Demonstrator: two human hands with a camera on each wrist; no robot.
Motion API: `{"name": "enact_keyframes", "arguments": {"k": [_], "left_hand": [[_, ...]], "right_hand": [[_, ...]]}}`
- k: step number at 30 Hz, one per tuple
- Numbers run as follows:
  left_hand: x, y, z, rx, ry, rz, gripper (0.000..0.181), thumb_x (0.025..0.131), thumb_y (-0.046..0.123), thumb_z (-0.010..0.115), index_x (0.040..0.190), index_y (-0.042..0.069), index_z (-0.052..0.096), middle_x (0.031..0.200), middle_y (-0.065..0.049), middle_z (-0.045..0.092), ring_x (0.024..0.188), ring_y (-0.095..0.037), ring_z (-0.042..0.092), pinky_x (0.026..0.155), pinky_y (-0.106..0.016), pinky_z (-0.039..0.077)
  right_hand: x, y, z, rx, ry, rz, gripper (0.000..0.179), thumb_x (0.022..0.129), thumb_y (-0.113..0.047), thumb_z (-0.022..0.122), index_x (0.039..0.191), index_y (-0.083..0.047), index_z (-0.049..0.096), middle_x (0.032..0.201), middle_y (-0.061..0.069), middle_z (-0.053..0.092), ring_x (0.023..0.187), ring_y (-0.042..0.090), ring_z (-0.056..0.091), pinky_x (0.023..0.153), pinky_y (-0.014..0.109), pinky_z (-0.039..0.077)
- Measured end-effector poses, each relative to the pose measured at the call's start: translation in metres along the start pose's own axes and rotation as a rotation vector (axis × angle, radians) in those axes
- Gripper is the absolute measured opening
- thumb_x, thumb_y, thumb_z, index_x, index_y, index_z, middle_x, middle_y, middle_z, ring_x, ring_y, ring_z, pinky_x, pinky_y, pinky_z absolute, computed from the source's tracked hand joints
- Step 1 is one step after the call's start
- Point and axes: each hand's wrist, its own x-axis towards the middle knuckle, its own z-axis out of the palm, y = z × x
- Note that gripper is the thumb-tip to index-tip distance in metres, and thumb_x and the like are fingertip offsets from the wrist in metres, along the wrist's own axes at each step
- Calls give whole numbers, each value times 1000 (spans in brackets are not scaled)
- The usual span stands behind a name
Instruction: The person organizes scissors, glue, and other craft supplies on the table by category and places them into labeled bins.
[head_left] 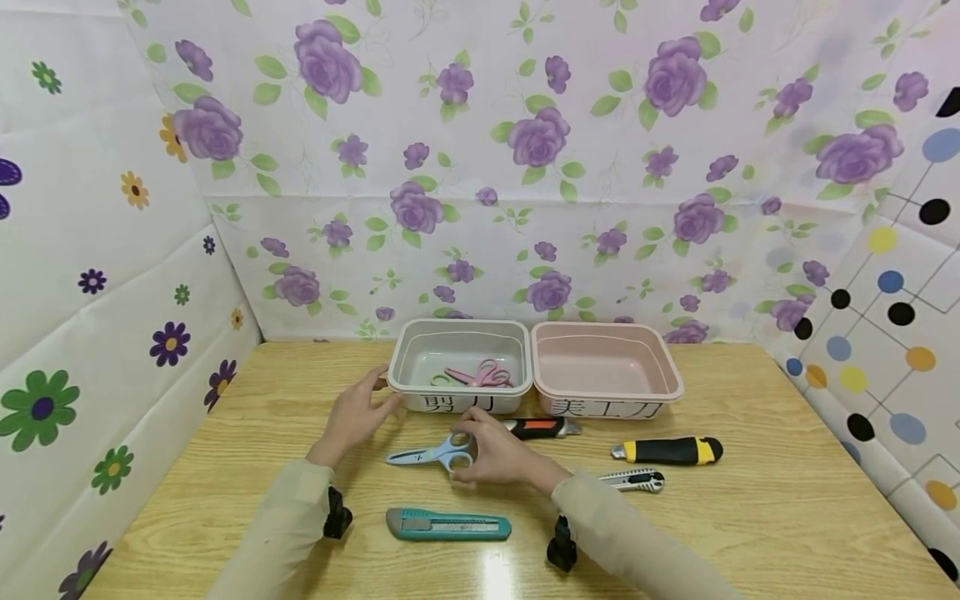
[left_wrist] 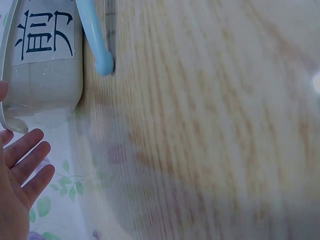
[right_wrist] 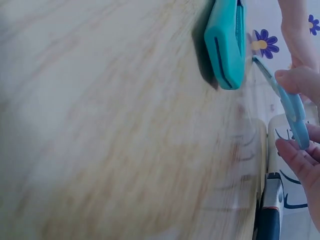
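Note:
Light-blue scissors (head_left: pixel 427 455) hang over the table, blades pointing left. My right hand (head_left: pixel 497 450) pinches them at the handle loops between thumb and fingers, as the right wrist view also shows. My left hand (head_left: pixel 358 417) is at the left front corner of the grey box (head_left: pixel 463 327), its fingers (left_wrist: pixel 31 167) fairly straight and splayed beside the rim. Inside that box lie pink scissors (head_left: pixel 491 375) and a green-handled pair (head_left: pixel 441 380), partly hidden by the front wall. A black-and-orange utility knife (head_left: pixel 542 428) lies just behind my right hand, its left end hidden.
A pink box (head_left: pixel 607 327) stands right of the grey one; both carry front labels. A teal utility knife (head_left: pixel 448 525) lies in front. To the right are a yellow-and-black utility knife (head_left: pixel 667 451) and a silver one (head_left: pixel 636 480), partly behind my right sleeve.

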Motion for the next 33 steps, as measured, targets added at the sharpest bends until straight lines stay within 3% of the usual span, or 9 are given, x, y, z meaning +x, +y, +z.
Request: {"name": "enact_keyframes", "arguments": {"k": [21, 33], "left_hand": [[0, 2, -1, -2, 0, 6, 55, 87, 37, 59, 132, 8, 44, 110, -17, 63, 99, -38, 58, 80, -54, 45], [0, 2, -1, 11, -24, -23, 59, 88, 42, 56, 134, 8, 42, 113, -17, 61, 104, -37, 56, 84, -55, 43]], "right_hand": [[-11, 5, -10, -4, 11, -70, 58, 67, -35, 77, 110, 2, 61, 93, 1, 58, 78, 5, 53, 65, 12, 44], [-14, 4, -25, -24, -5, -81, 56, 70, -35, 76, 111, 1, 62, 100, 4, 59, 81, 5, 56, 67, 11, 46]]}}
